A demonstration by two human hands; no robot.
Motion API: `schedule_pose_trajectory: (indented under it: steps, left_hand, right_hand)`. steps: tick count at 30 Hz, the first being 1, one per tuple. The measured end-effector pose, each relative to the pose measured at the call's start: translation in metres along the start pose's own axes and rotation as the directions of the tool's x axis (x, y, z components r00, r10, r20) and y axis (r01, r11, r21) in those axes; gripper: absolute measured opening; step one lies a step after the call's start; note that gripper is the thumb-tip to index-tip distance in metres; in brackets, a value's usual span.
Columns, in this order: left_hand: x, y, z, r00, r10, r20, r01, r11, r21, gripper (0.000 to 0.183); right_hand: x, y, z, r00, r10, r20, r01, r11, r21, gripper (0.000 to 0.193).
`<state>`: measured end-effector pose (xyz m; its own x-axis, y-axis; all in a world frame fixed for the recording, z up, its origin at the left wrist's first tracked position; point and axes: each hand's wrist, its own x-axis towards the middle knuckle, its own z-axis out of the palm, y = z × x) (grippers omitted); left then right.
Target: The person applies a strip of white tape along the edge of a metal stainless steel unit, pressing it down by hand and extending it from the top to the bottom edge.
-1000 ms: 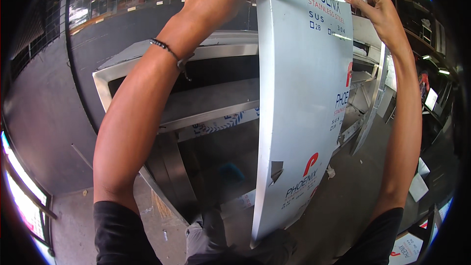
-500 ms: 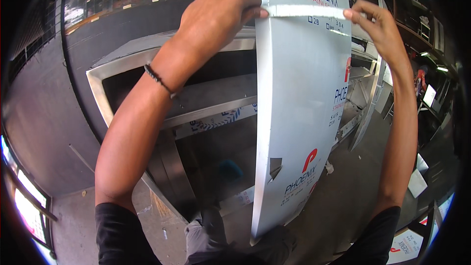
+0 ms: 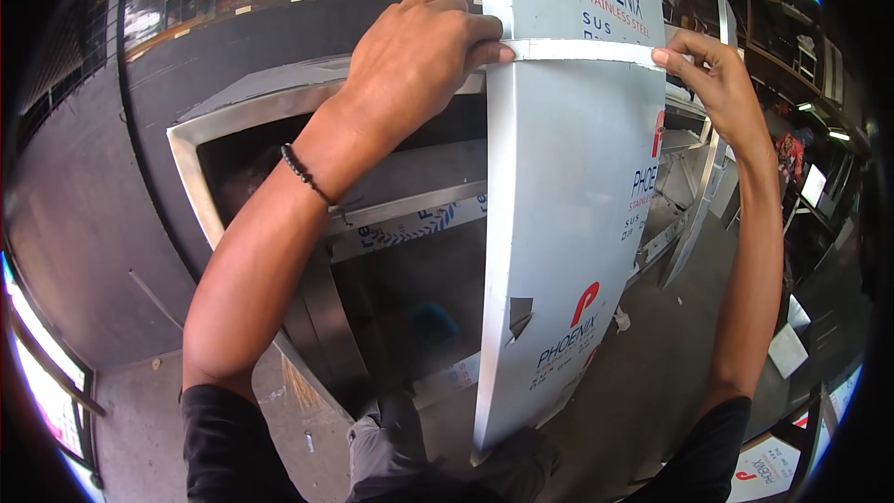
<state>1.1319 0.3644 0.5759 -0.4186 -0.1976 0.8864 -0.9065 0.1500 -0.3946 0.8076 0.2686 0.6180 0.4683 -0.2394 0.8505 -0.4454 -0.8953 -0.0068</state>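
The steel sheet [image 3: 568,224], upright and film-covered, runs out of view at the top, and its foot hides the floor behind. A pale strip [image 3: 582,49] crosses it (probably tape). The left hand [image 3: 419,51] pinches the strip at the sheet's left edge; the right hand [image 3: 712,84] presses its other end, fingers loosely curled. Open floor lies right; a steel frame [image 3: 279,116] crowds the left.

One head-worn fisheye view looks forward and down from close range at a steel sheet [image 3: 568,224] held upright at arm's length (edges bow toward the rim); the floor [image 3: 652,354] below seems farther off.
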Motion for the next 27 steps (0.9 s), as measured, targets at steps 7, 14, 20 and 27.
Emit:
schedule_pose_trajectory:
  steps: [7, 14, 20, 27]
  left_hand:
    - [0.012, -0.002, -0.001, 0.997, -0.08, -0.014, 0.08, 0.995, 0.05, 0.031]
    - [-0.014, 0.016, 0.003, 1.0, 0.006, -0.029, -0.003, 0.995, 0.101, 0.028]
    - [-0.007, 0.009, 0.002, 0.994, -0.021, -0.105, 0.033, 0.992, 0.123, 0.022]
    - [-0.029, 0.028, 0.0, 1.0, 0.014, -0.006, -0.013, 0.991, 0.13, 0.021]
  right_hand:
    - [0.009, 0.002, -0.009, 0.998, 0.029, -0.058, -0.033, 0.997, -0.064, 0.037]
    - [-0.019, -0.001, 0.004, 0.999, 0.045, 0.004, -0.045, 0.998, 0.045, 0.039]
    - [-0.006, -0.012, -0.005, 1.0, 0.013, -0.009, -0.014, 1.0, -0.008, 0.04]
    - [-0.028, -0.004, 0.007, 0.993, 0.102, 0.06, -0.101, 0.995, -0.013, 0.032]
